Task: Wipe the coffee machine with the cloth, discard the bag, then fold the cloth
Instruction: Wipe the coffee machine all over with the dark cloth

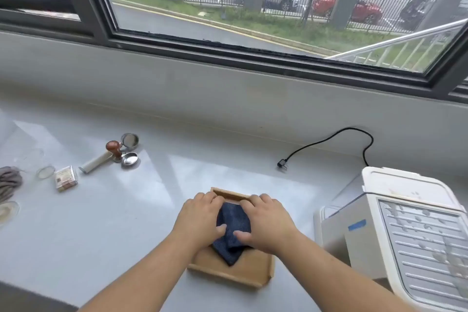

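A dark blue cloth (233, 233) lies bunched in a shallow wooden tray (243, 272) at the front of the white counter. My left hand (201, 218) presses flat on the cloth's left side, and my right hand (267, 221) presses on its right side; both thumbs rest on the fabric. One corner of the cloth points toward me over the tray floor. The white coffee machine (405, 230) stands at the right, with a slatted metal drip grid on top. No bag is in view.
A black power cord with plug (283, 164) lies behind the machine. At the left are a wooden-knobbed tamper (113, 147), two metal filter baskets (129, 159), a white handle, a small packet (65, 178) and coiled grey rope (8, 182). A window ledge runs behind.
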Demonstrator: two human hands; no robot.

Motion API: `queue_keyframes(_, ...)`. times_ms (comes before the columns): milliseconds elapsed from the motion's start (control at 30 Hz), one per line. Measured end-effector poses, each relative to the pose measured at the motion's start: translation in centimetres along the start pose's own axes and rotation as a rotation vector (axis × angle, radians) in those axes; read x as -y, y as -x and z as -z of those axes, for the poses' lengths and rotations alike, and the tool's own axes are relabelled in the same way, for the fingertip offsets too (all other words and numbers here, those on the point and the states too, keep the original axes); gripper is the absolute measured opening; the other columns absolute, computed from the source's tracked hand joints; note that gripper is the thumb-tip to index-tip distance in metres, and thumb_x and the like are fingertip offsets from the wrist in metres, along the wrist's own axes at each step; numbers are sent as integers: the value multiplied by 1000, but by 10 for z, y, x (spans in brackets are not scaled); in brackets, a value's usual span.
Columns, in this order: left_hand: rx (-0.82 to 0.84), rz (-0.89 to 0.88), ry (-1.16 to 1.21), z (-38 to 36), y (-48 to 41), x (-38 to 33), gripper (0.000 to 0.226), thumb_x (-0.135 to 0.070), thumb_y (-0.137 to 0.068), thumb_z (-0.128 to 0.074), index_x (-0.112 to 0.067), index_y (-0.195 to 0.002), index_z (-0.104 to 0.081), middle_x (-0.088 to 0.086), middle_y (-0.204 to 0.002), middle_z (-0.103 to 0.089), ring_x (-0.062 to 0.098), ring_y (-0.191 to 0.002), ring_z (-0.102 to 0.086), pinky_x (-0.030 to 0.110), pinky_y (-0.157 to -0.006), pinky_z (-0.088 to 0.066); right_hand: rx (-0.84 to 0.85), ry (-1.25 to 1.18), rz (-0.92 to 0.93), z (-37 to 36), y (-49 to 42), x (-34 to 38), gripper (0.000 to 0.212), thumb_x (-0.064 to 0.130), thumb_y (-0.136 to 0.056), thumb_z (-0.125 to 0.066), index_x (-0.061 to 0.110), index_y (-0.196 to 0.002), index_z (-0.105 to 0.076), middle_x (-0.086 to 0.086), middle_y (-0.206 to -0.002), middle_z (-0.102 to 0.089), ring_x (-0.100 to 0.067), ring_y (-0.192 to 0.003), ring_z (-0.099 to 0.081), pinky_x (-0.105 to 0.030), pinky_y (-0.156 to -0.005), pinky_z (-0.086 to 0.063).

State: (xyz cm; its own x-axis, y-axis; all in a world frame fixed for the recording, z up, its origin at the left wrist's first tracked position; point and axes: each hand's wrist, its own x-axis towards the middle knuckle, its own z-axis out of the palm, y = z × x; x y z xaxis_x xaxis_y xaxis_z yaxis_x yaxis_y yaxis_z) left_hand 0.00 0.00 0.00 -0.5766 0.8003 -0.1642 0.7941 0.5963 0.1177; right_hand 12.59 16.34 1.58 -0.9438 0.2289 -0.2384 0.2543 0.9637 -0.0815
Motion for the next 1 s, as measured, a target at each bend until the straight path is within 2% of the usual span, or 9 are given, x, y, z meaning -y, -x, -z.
queue_keyframes(167,93,19,0,-26,1,3,61,-54,-88,-60,-29,-143,-48,-8,-144,-53,21,-124,-52,37,-97,-49,98,32,26,-34,-8,9,78,75,-80,-51,25,-140,-48,-1,-130,-55,-29,-120,-48,-46,-102,-43)
queue_keyframes(300,126,12,7,-40,3,4,57,-51,-90,-60,-30,-141,-49,-7,-137,-57,21,-119,-55,37,-94,-49,142,46,32,-52,-12,12,77,71,-81,-59,24,-140,-47,-3,-130,-55,-30,-121,-48,-49,-106,-40)
queue_keyframes(533,141,2,29,-55,8,5,52,-49,-89,-58,-30,-137,-50,-7,-133,-58,22,-116,-56,38,-92,-50,154,49,30,-67,-16,16,65,59,-84,-67,21,-134,-49,-6,-128,-54,-32,-116,-51,-48,-98,-43)
queue_keyframes(633,143,-2,34,-58,9,5,52,-50,-89,-58,-30,-136,-50,-7,-131,-59,22,-114,-56,39,-91,-51,140,62,31,-68,-18,18,49,48,-91,-63,19,-129,-52,-8,-126,-55,-33,-113,-52,-47,-94,-44)
queue_keyframes(733,147,4,47,-60,10,5,54,-51,-88,-58,-31,-137,-49,-7,-132,-59,22,-114,-57,39,-91,-51,111,35,11,-68,-19,18,28,33,-99,-48,19,-123,-57,-8,-124,-57,-33,-109,-54,-45,-89,-44)
queue_keyframes(867,147,36,94,-61,11,6,64,-51,-87,-61,-32,-144,-40,-8,-139,-58,21,-118,-58,39,-92,-52,49,-56,-6,-62,-18,16,23,25,-102,-40,19,-115,-58,-6,-116,-62,-33,-106,-57,-44,-86,-46)
queue_keyframes(1000,129,78,180,-51,6,3,77,-48,-86,-64,-33,-153,-30,-9,-146,-55,21,-121,-61,38,-91,-55,-21,-230,-9,-43,-9,15,15,27,-101,-36,20,-104,-50,-4,-110,-63,-32,-99,-60,-39,-71,-39)
